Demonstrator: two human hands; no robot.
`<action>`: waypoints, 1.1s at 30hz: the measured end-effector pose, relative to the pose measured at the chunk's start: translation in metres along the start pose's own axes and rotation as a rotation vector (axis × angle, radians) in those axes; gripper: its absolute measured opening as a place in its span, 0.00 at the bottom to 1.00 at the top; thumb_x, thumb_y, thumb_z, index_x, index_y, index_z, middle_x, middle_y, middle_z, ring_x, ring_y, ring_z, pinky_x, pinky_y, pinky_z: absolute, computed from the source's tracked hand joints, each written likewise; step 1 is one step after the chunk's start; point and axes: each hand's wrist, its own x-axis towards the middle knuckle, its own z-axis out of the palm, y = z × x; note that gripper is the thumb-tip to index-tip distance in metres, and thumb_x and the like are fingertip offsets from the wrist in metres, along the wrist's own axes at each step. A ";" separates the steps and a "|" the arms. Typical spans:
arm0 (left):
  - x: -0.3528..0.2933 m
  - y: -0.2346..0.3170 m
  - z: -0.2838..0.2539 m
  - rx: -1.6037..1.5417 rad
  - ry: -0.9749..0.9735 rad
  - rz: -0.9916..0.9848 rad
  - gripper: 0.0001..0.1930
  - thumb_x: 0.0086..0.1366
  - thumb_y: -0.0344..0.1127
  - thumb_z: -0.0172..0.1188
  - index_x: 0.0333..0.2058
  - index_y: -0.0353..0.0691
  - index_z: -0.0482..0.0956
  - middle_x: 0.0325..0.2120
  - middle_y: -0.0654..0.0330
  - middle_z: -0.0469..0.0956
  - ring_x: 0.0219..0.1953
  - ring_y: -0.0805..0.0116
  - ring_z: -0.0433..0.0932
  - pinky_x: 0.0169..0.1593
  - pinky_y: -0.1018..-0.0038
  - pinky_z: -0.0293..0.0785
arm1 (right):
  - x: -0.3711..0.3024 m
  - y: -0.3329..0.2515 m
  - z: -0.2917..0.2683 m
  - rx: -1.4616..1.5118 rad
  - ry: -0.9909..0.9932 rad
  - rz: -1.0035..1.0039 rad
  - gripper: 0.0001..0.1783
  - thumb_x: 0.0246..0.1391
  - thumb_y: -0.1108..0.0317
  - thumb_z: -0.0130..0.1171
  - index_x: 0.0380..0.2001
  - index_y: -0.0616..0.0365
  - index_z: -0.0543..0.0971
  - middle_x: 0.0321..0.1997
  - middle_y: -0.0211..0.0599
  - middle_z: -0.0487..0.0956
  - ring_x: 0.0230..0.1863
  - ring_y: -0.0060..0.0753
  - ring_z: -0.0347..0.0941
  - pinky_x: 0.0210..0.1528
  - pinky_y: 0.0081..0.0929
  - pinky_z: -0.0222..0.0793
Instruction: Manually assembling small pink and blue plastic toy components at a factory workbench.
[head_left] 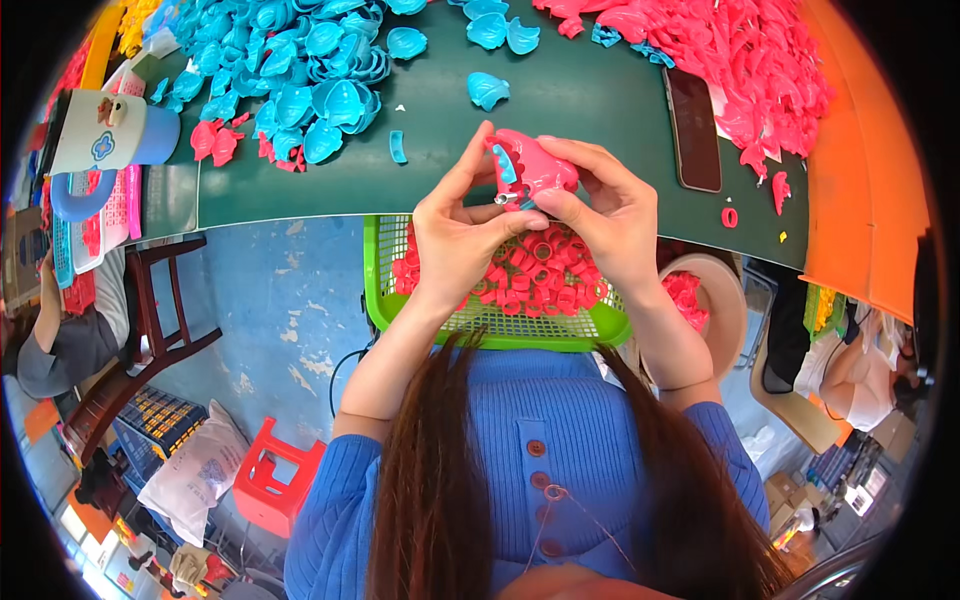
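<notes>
Both my hands hold a hollow pink plastic toy shell with a jagged edge, over the near edge of the green table. A light blue toothed strip sits in its opening, with a small metallic piece beside it. My left hand pinches its left and lower side. My right hand grips its right side, thumb on the lower part. Below the hands is a green basket of small pink rings. On the table beyond lie a blue shell piece and a small blue strip.
Blue shells are heaped at the far left, pink shells at the far right. A phone lies by the pink heap. A handled cup stands at left. A beige bucket and a red stool flank me.
</notes>
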 end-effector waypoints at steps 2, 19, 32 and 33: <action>-0.001 0.001 0.001 -0.045 0.006 -0.017 0.40 0.46 0.15 0.64 0.59 0.30 0.57 0.50 0.50 0.68 0.47 0.67 0.72 0.43 0.73 0.79 | -0.001 -0.001 0.001 0.038 -0.006 0.005 0.23 0.45 0.79 0.62 0.47 0.68 0.73 0.50 0.45 0.72 0.51 0.32 0.68 0.56 0.28 0.63; 0.000 0.000 -0.001 0.024 -0.006 -0.037 0.40 0.45 0.12 0.61 0.59 0.31 0.56 0.46 0.51 0.70 0.45 0.68 0.73 0.44 0.74 0.78 | 0.004 -0.008 0.001 -0.015 -0.061 0.036 0.21 0.44 0.78 0.63 0.46 0.66 0.75 0.46 0.43 0.73 0.49 0.31 0.69 0.54 0.28 0.62; 0.004 -0.003 -0.003 0.044 0.015 -0.094 0.38 0.47 0.22 0.67 0.58 0.30 0.59 0.49 0.53 0.69 0.49 0.70 0.70 0.54 0.74 0.67 | 0.007 -0.004 -0.008 -0.128 -0.158 0.016 0.18 0.54 0.74 0.55 0.49 0.65 0.73 0.47 0.40 0.71 0.48 0.28 0.68 0.52 0.24 0.63; 0.005 -0.006 -0.004 0.044 0.012 -0.094 0.38 0.47 0.22 0.67 0.58 0.30 0.59 0.49 0.53 0.69 0.49 0.70 0.70 0.54 0.74 0.67 | 0.007 -0.003 -0.008 -0.130 -0.155 0.016 0.18 0.54 0.74 0.55 0.49 0.65 0.73 0.47 0.40 0.71 0.48 0.28 0.68 0.52 0.24 0.63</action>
